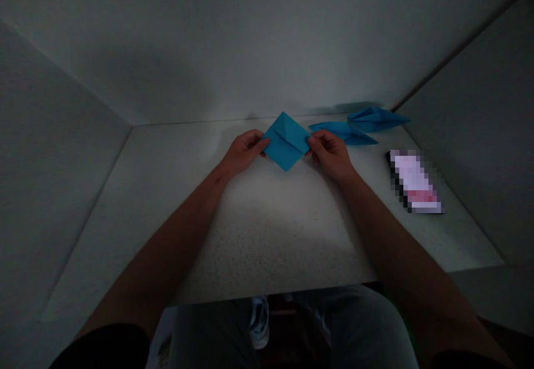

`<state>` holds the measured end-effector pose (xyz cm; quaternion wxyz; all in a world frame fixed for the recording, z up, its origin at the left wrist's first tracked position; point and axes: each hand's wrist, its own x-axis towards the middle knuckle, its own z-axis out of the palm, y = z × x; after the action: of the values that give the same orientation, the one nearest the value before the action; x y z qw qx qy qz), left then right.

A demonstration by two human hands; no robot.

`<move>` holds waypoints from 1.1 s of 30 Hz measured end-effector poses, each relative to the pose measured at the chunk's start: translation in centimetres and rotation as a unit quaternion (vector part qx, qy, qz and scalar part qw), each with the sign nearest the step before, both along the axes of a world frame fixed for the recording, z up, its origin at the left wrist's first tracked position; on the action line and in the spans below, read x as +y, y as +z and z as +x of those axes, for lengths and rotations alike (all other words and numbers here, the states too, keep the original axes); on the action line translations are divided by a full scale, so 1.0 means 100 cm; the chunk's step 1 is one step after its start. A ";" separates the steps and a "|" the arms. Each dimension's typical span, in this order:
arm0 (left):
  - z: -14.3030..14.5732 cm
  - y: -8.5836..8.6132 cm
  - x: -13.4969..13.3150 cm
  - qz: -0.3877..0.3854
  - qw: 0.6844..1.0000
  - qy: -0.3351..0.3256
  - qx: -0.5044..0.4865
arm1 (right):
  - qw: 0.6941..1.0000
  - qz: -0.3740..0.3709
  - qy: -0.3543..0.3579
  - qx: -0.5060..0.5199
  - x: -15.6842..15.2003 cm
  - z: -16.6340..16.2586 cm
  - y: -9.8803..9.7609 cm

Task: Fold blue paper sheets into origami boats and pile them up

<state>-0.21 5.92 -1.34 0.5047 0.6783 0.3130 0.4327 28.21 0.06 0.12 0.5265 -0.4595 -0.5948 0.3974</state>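
A blue folded paper (287, 135), diamond-shaped with a raised fold line across it, is held up between my two hands over the tabletop. My left hand (246, 149) pinches its left corner, thumb on the front and fingers behind. At the opposite corner, my right hand (331, 151) grips the paper between thumb and fingers. Just beyond the right hand lie two pointed blue folded-paper pieces; the nearer one (348, 131) is partly behind that hand, and the farther one (377, 119) rests by the back wall.
The pale table (267, 235) meets a wall (250, 40) at the back and side panels at left and right. A phone (415, 182) with a lit, pixelated screen lies on the right. My legs and a shoe (260, 323) show below the front edge.
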 end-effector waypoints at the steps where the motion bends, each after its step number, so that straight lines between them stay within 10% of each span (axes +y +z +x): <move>1: 0.000 0.000 0.000 -0.001 1.000 -0.001 -0.005 | 1.000 -0.005 0.005 -0.004 0.000 0.000 -0.001; 25: -0.003 0.010 -0.006 0.006 0.999 0.026 0.032 | 0.999 -0.002 0.024 -0.026 0.001 0.006 -0.003; 33: 0.004 0.011 -0.017 0.114 0.980 -0.020 0.159 | 0.999 0.024 0.023 -0.003 0.005 0.004 -0.014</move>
<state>0.15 4.17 -0.20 0.3762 0.7977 0.3247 0.3418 28.57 0.56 -1.23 0.5266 -0.4339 -0.6162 0.3934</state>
